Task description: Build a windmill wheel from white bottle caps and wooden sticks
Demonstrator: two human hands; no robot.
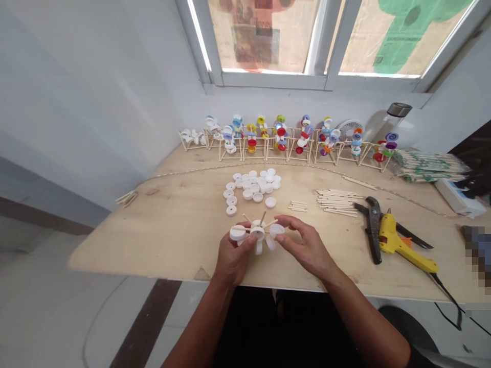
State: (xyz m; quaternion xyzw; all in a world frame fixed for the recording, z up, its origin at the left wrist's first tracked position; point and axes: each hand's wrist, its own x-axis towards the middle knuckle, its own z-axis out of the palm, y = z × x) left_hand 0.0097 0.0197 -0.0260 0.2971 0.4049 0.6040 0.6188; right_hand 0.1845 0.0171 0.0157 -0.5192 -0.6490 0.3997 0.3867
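While you worked near the front edge of the plywood surface (pixel 161 240), your left hand (pixel 233 258) held a white bottle-cap assembly (pixel 258 234) with its grip closed around the underside. The assembly, made of caps set on wooden sticks radiating from a central cap, sat just in front of you, above the surface. Your right hand (pixel 307 245) came in from the other side, its grip partly closed and its fingertips (pixel 286 221) at the right-hand caps; whether it pinched one, I could not tell.

Notes on the surroundings: a loose heap of white bottle caps (pixel 253 184) lay beyond the hands, with a small bundle of short sticks (pixel 297 206) and a larger spread of wooden sticks (pixel 337 202) to its right. Further right, black-handled pliers (pixel 374 230) lay touching a yellow glue gun (pixel 399 245). Along the back edge stood a row of multicoloured cap figures (pixel 287 138) in stick frames — packaged sticks (pixel 429 166) lay beyond them.
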